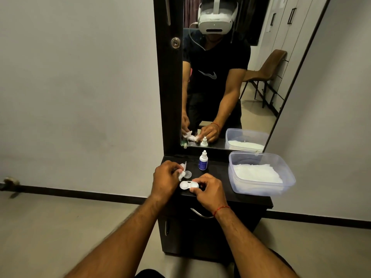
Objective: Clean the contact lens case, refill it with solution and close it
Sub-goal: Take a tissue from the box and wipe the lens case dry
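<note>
A white contact lens case (pixel 187 185) lies on the black dresser top (pixel 216 173), its left well showing. My right hand (pixel 208 190) pinches the case's right end with thumb and fingers. My left hand (pixel 165 177) holds a small crumpled white tissue (pixel 182 173) just above and left of the case. One clear round cap (pixel 188 174) lies on the top behind the case, beside the tissue. The white solution bottle (pixel 203 160) with a blue label stands upright, capped, a little behind both hands.
A clear plastic tub (pixel 289 171) holding white tissues sits at the right of the dresser top. A tall mirror (pixel 230 77) rises behind. A drawer handle (pixel 200 214) is below the front edge. Grey wall and floor lie to the left.
</note>
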